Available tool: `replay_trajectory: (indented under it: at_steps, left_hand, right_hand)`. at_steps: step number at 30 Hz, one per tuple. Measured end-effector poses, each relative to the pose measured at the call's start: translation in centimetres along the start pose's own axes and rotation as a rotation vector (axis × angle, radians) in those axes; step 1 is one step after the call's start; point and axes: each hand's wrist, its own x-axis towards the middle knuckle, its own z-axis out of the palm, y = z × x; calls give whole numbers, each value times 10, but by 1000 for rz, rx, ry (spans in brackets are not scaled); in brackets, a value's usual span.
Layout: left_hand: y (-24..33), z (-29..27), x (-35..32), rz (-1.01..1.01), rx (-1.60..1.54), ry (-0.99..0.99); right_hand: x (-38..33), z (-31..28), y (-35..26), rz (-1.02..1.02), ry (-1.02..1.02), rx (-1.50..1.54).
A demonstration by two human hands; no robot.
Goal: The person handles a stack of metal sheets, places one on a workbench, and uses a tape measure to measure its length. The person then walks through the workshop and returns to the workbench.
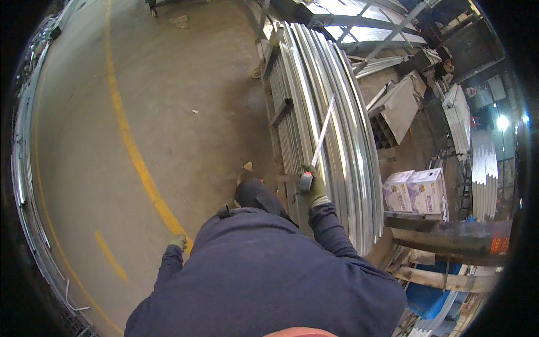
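My right hand (318,188), in a greenish glove, is wrapped round a grey and red tape measure (305,181). Its pale blade (324,135) is drawn out, slanting up and to the right across a stack of long shiny metal profiles (355,151). The hand is over the near left side of this stack. My left hand (178,241), also gloved, hangs low at my left side above the floor, away from the stack. It is small in view, and its fingers cannot be made out.
A dark rack frame (274,112) edges the stack on its left. Two printed white cartons (414,192) stand to the right, beyond the profiles. A yellow line (126,135) runs along the concrete floor (185,112). More long metal lengths (22,146) lie at the far left.
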Motion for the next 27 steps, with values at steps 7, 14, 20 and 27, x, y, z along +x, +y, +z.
replay_trajectory:
  at_steps: [7,14,20,27]
  left_hand:
    - [32,27,18,118,213,-70]
    - [199,13,84,166,56,-102]
    - [371,-11,57,498,294,-19]
    - [437,-66,-18,550,114,231]
  right_hand:
    - [62,58,-33,-74,-76,-137]
    - [115,93,-15,-519,-487,-1043]
    - [144,193,-22,167,-426,-647]
    - [225,357,-61,331,-649,-830]
